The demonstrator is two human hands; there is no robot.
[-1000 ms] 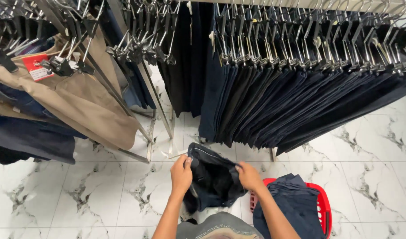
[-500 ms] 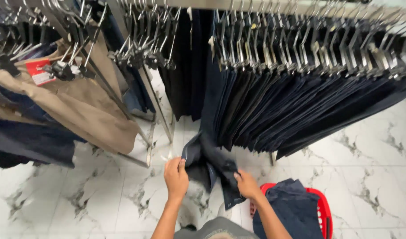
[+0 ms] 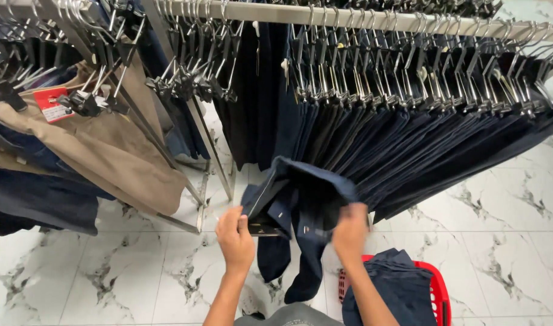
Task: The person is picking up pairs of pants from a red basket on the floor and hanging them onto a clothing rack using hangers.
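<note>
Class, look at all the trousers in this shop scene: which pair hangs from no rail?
The dark navy trousers held up between the left hand and right hand; the other pairs hang clipped on rails or lie in the red basket.

Basket right of trousers, below rack.

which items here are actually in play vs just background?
In play:
- dark navy trousers, held up at the waist
- left hand and right hand, both gripping them
- red basket with folded dark garments

Background:
- rail of hung dark trousers
- tan trousers on the left rack
- marble floor
</note>
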